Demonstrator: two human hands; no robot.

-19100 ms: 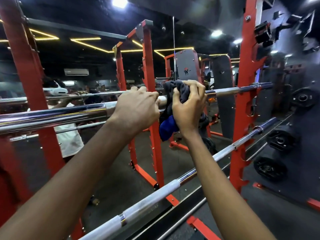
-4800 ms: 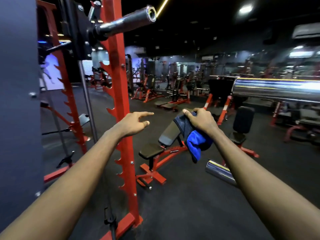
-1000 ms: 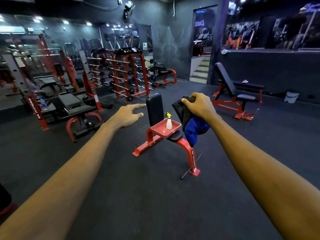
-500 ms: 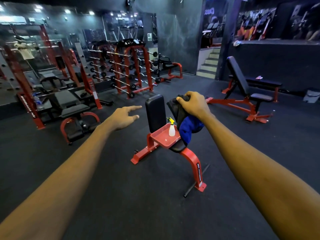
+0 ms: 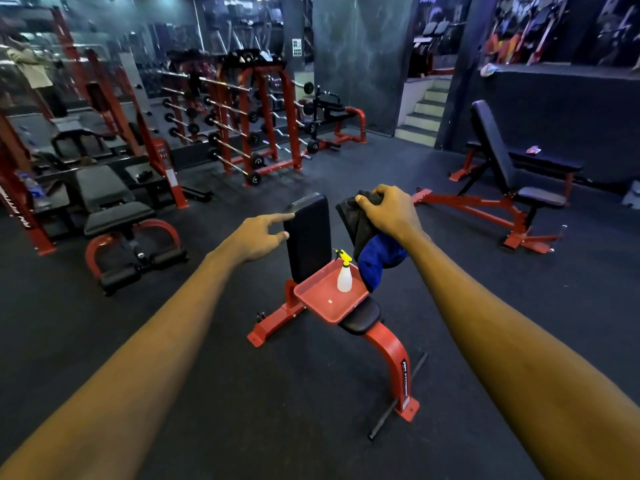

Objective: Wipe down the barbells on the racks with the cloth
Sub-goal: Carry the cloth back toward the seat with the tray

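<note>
The right hand (image 5: 389, 213) is gripping the cloth (image 5: 372, 247) with curled fingers above the tray (image 5: 322, 301), while the left hand (image 5: 258, 235) is hanging loosely spread.

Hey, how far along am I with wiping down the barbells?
Done: no wiped bar shows here. In hand: the right hand grips the cloth near the tray with the spray bottle; the left hand is open, empty. Left: the barbells on the far rack, not yet reached.

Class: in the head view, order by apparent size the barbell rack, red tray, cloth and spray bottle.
barbell rack
cloth and red tray: too alike to rank; the right hand covers some cloth
spray bottle
</note>
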